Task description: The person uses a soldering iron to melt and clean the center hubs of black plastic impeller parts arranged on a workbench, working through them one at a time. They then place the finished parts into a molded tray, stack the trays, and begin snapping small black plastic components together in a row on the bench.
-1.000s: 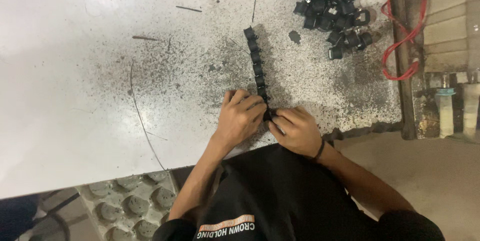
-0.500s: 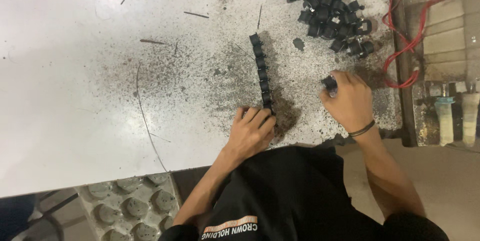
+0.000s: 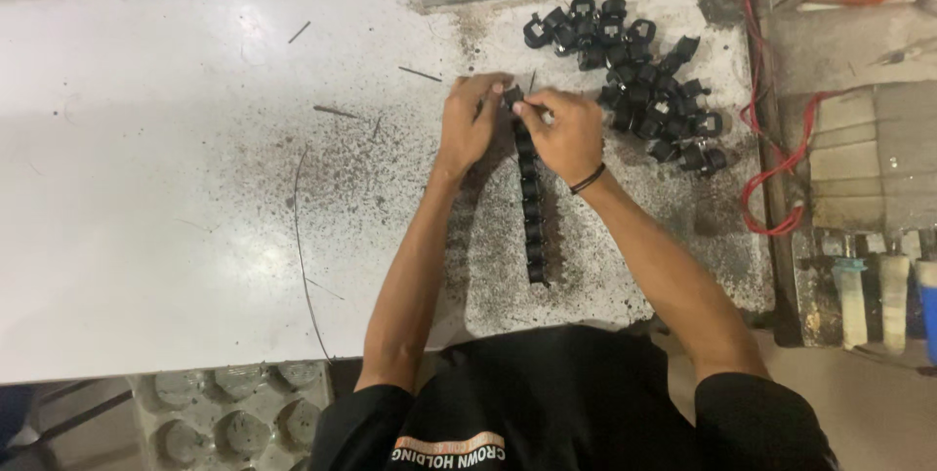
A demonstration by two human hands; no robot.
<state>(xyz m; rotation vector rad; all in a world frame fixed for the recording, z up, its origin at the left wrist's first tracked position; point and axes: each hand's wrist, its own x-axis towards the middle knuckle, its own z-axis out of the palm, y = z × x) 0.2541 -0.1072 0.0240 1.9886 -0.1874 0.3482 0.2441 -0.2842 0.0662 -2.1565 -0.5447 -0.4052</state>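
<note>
White table [image 3: 146, 188] is carrying grey dust, and its far edge is running out of view. One row [image 3: 531, 207] of black clips is lying on it, joined end to end; the hands are covering its far end, so I cannot count them. One loose pile [image 3: 634, 71] is sitting near, on the right. Both arms are reaching forward. Left hand [image 3: 471, 124] and right hand [image 3: 564, 134] are meeting together, fingers pinching one clip [image 3: 512, 96] at the row's far end.
</note>
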